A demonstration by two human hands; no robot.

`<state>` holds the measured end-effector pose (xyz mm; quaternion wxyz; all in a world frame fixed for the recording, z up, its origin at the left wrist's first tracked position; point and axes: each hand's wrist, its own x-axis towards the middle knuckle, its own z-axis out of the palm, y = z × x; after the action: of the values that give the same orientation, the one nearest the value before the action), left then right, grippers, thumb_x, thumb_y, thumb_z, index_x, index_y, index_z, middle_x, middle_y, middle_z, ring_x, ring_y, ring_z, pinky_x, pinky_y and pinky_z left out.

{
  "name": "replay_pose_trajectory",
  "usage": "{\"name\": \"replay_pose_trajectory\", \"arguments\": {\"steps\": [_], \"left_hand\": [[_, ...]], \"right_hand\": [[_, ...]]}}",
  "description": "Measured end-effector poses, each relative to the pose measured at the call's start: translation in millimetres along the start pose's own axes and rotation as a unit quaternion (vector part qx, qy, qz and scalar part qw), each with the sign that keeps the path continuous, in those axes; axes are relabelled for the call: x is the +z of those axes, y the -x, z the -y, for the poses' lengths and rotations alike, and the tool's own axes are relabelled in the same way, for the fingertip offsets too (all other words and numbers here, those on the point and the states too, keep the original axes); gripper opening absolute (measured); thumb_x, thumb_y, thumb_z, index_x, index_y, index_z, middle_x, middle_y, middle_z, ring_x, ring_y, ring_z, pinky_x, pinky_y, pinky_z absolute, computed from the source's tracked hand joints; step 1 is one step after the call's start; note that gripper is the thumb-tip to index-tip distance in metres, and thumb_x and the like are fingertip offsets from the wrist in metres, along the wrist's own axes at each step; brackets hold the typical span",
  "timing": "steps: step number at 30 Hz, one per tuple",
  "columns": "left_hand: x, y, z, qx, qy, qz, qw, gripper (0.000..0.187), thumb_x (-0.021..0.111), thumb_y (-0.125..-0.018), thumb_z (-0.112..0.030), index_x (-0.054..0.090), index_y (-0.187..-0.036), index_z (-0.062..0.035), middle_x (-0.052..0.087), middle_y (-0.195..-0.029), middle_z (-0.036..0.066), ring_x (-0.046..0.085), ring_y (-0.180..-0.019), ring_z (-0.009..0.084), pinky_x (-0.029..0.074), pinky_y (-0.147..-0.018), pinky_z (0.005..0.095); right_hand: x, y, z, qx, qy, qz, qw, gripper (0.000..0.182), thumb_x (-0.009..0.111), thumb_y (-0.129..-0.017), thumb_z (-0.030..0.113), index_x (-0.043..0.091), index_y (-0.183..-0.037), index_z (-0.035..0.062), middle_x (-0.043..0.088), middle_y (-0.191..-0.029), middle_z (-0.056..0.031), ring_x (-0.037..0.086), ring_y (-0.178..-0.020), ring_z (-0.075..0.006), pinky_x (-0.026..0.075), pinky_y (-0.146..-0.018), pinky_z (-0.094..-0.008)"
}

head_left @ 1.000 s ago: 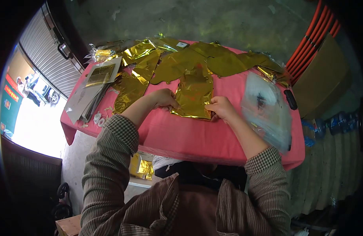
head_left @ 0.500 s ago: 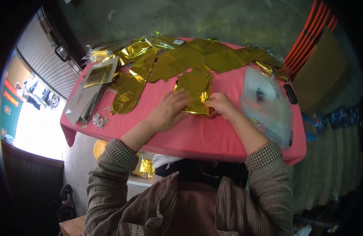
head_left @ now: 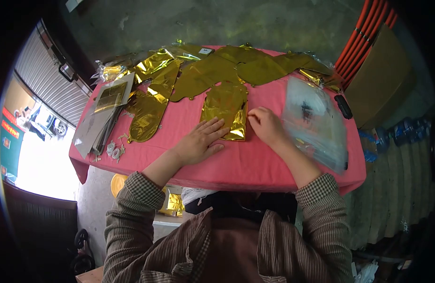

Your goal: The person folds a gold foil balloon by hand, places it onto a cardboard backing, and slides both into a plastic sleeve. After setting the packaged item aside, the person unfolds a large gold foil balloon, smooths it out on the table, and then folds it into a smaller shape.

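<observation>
A folded gold foil piece lies on the pink-covered table in front of me. My left hand rests flat on its lower left corner, fingers spread. Just off its right edge, my right hand has its fingers curled together, and I cannot make out anything between them. Behind the folded piece spread larger flat gold foil shapes. Another long gold foil shape lies to the left.
Grey boards and white ties are at the table's left. To the right lie clear plastic bags and a black object. Orange pipes and a cardboard sheet stand beyond the right edge.
My left hand has come down from above the foil and now lies flat on its corner. My right hand has let go of the foil's right edge.
</observation>
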<state>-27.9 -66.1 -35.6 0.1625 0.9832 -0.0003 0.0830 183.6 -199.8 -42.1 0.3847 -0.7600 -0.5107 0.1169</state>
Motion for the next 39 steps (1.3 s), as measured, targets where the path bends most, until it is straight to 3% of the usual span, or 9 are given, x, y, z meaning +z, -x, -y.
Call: {"name": "replay_pose_trajectory", "arguments": {"steps": [2, 5, 7, 12, 19, 24, 27, 34, 39], "left_hand": [[0.5, 0.3, 1.1, 0.003, -0.002, -0.002, 1.0, 0.052, 0.051, -0.09, -0.029, 0.038, -0.136, -0.0087, 0.033, -0.142, 0.017, 0.025, -0.135, 0.0333, 0.021, -0.109, 0.0447], [1.0, 1.4, 0.7, 0.0, 0.003, -0.005, 1.0, 0.052, 0.051, -0.09, -0.029, 0.038, -0.137, -0.0091, 0.032, -0.142, 0.017, 0.025, -0.135, 0.033, 0.021, -0.109, 0.0453], [0.9, 0.1, 0.3, -0.004, 0.01, -0.005, 1.0, 0.052, 0.051, -0.09, -0.028, 0.038, -0.137, -0.0093, 0.032, -0.143, 0.017, 0.024, -0.135, 0.0329, 0.021, -0.109, 0.0455], [0.4, -0.5, 0.0, 0.001, 0.004, 0.001, 1.0, 0.051, 0.052, -0.089, -0.028, 0.039, -0.137, -0.0127, 0.031, -0.143, 0.018, 0.023, -0.135, 0.0338, 0.02, -0.109, 0.0458], [-3.1, -4.2, 1.1, 0.011, -0.018, 0.007, 1.0, 0.049, 0.053, -0.089, -0.029, 0.043, -0.134, -0.0145, 0.034, -0.14, 0.019, 0.026, -0.134, 0.0343, 0.023, -0.108, 0.0458], [-11.1, -18.9, -0.7, 0.017, -0.027, -0.007, 0.999, 0.044, 0.055, -0.087, -0.03, 0.049, -0.126, -0.0117, 0.05, -0.119, 0.015, 0.046, -0.113, 0.0323, 0.035, -0.098, 0.0421], [-7.9, -27.8, 0.1, 0.01, -0.036, -0.033, 0.999, 0.045, 0.056, -0.086, -0.032, 0.049, -0.125, -0.012, 0.051, -0.113, 0.012, 0.048, -0.104, 0.0304, 0.038, -0.092, 0.0409], [-3.8, -35.1, -10.5, 0.011, -0.142, -0.048, 0.989, 0.051, 0.054, -0.086, -0.036, 0.044, -0.132, -0.0162, 0.05, -0.118, 0.011, 0.046, -0.105, 0.0281, 0.039, -0.09, 0.0401], [-0.9, -35.6, -8.0, 0.008, -0.165, -0.024, 0.986, 0.053, 0.053, -0.085, -0.039, 0.043, -0.134, -0.0196, 0.048, -0.123, 0.012, 0.046, -0.105, 0.029, 0.038, -0.09, 0.0412]], "right_hand": [[2.6, 1.9, -7.7, -0.178, 0.141, -0.034, 0.973, 0.029, 0.055, -0.082, 0.007, 0.054, -0.109, -0.0029, 0.06, -0.105, -0.0161, 0.059, -0.096, -0.0308, 0.046, -0.085, -0.0379], [5.7, 6.1, -5.9, -0.196, 0.133, 0.005, 0.972, 0.035, 0.052, -0.082, 0.006, 0.052, -0.116, -0.0021, 0.051, -0.123, -0.0192, 0.046, -0.115, -0.0353, 0.038, -0.097, -0.0411], [11.2, 6.3, -11.2, -0.205, 0.149, 0.0, 0.967, 0.031, 0.049, -0.084, 0.01, 0.053, -0.112, -0.0021, 0.05, -0.124, -0.0167, 0.046, -0.116, -0.0334, 0.038, -0.097, -0.0422], [10.4, 7.7, -8.5, -0.166, 0.221, 0.1, 0.956, 0.042, 0.042, -0.09, 0.018, 0.044, -0.128, 0.0003, 0.042, -0.134, -0.0164, 0.029, -0.132, -0.0303, 0.02, -0.109, -0.0492], [8.3, 7.5, -3.5, -0.161, 0.216, 0.135, 0.953, 0.045, 0.042, -0.089, 0.018, 0.039, -0.13, -0.0013, 0.035, -0.14, -0.0158, 0.027, -0.134, -0.0286, 0.014, -0.111, -0.0487], [13.2, 6.2, -12.8, -0.169, 0.169, 0.12, 0.964, 0.048, 0.045, -0.088, 0.021, 0.038, -0.131, 0.0007, 0.033, -0.14, -0.0169, 0.027, -0.133, -0.0301, 0.017, -0.111, -0.0481], [8.5, 6.2, -8.6, -0.164, 0.155, 0.131, 0.965, 0.049, 0.047, -0.087, 0.022, 0.039, -0.131, 0.0018, 0.033, -0.14, -0.0174, 0.027, -0.133, -0.0313, 0.018, -0.111, -0.0475], [7.7, 4.7, -9.6, -0.149, 0.2, 0.154, 0.956, 0.05, 0.05, -0.085, 0.022, 0.041, -0.13, 0.0035, 0.034, -0.14, -0.0157, 0.028, -0.132, -0.0314, 0.019, -0.111, -0.0471], [7.4, 1.5, -15.8, -0.168, 0.115, 0.137, 0.969, 0.047, 0.051, -0.083, 0.018, 0.04, -0.127, 0.0046, 0.04, -0.136, -0.0154, 0.034, -0.128, -0.0332, 0.018, -0.11, -0.0489]]}}
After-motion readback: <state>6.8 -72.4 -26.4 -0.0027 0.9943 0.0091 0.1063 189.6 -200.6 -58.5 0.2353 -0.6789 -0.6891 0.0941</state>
